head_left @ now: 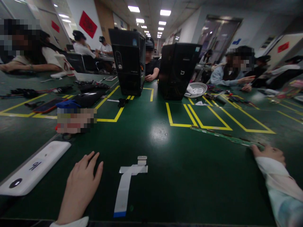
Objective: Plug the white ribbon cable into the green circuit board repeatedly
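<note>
My left hand (82,181) lies palm down on the green table, fingers spread and holding nothing. To its right is a white flat ribbon cable (123,192) with a blue end, a strip of clear tape across it and a metal connector at the far end. Out at the right, my right hand (271,153) has its thumb and fingers closed around the near end of a long, narrow green circuit board (224,137). That board slants away to the left, low over the tabletop; whether it touches the surface I cannot tell.
Two black computer towers (129,63) stand upright at the back. A white device (35,167) lies at the left, with a pouch, cables and tools (90,86) beyond it. A white basket (196,90) sits behind yellow tape outlines (203,127). Other people sit around the table.
</note>
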Available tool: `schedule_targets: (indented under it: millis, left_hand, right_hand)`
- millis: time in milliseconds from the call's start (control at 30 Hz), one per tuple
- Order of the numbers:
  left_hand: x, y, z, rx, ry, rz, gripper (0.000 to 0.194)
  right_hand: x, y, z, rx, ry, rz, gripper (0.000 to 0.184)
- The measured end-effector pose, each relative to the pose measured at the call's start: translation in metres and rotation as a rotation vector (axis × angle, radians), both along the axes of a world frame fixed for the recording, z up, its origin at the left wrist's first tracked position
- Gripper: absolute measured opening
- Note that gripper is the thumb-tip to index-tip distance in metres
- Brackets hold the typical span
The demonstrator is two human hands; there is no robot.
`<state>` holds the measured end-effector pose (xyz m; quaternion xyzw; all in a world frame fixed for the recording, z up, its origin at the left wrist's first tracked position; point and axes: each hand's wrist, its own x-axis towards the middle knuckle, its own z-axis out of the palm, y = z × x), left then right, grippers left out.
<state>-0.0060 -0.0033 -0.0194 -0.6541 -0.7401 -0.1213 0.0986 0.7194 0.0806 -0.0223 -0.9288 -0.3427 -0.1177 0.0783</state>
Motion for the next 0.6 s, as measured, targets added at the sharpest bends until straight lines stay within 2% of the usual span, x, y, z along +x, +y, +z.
schedule_targets:
  millis: [100,300,467,600]
  left_hand:
    - [-0.001,0.000,0.001,-0.009,-0.006,-0.007,0.070]
    - [-0.002,0.001,0.002,-0.025,-0.016,0.002,0.067]
    - [-0.003,0.001,0.000,-0.004,-0.013,-0.018,0.067]
    - [-0.004,0.001,-0.001,-0.009,-0.001,-0.020,0.068]
  right_hand:
    - [-0.006,0.001,0.003,0.078,0.164,-0.089,0.082]
    - [0.004,0.002,0.005,-0.002,0.203,0.002,0.075]
    - [0.003,-0.005,0.000,-0.098,0.159,0.121,0.075]
    - [-0.026,-0.008,-0.001,-0.124,0.120,0.324,0.067]
